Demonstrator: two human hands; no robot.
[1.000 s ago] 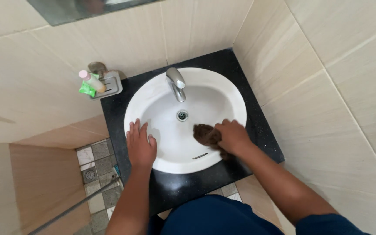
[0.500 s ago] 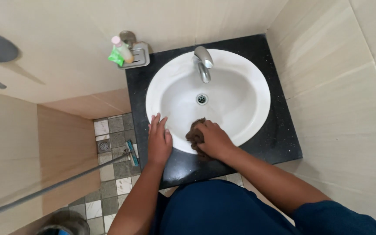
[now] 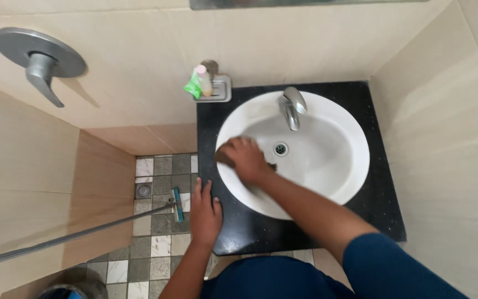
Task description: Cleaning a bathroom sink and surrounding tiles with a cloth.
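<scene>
Moment: While the person leans over the basin, the right hand (image 3: 245,159) presses a brown scrubbing pad (image 3: 223,158) on the near-left inner wall of the white sink (image 3: 333,160).
Right hand: closed over the pad, fingers curled on it; only brown edges of the pad show on both sides of this hand.
Left hand: the left hand (image 3: 204,213) lies flat with spread fingers on the near-left edge of the black bench (image 3: 383,199); it holds nothing.
Beyond the right hand: the drain (image 3: 280,148) is just beside it, and the chrome tap (image 3: 292,106) stands farther back.
Left of the hands: a soap holder (image 3: 217,88) with small bottles on the wall, and below, a tiled floor (image 3: 156,221) with a long-handled brush (image 3: 177,204).
Progress: I judge the scrubbing is in the middle; the bowl looks white and without clear dirt. No foam or running water is visible, so rinsing seems not yet done.
</scene>
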